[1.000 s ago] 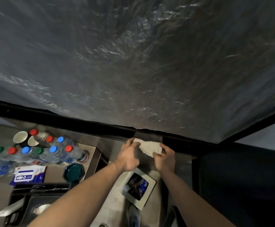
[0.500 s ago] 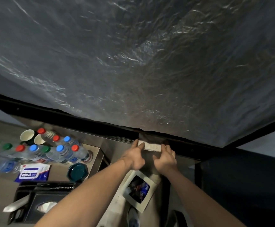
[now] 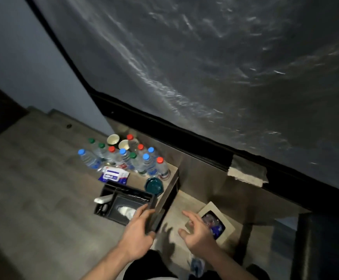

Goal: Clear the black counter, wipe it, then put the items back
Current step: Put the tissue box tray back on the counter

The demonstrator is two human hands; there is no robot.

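Your left hand (image 3: 138, 232) hangs spread at the near edge of the tissue box (image 3: 124, 207), holding nothing; it looks set to grip the box next. Your right hand (image 3: 197, 233) is spread too, empty, over the floor beside the bin (image 3: 228, 232). The cleared items wait at eleven o'clock of your left hand: bottles (image 3: 136, 158), cups (image 3: 113, 140), wipes (image 3: 115, 175), bowl (image 3: 154, 185), grouped close on the low worktop (image 3: 33, 178), probably so they go back quickly.

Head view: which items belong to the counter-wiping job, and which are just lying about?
Job: cloth draped on the ledge, water bottles, wipes pack, black tissue box, both hands, left and right, empty.
Lying about: bin, plastic sheet.
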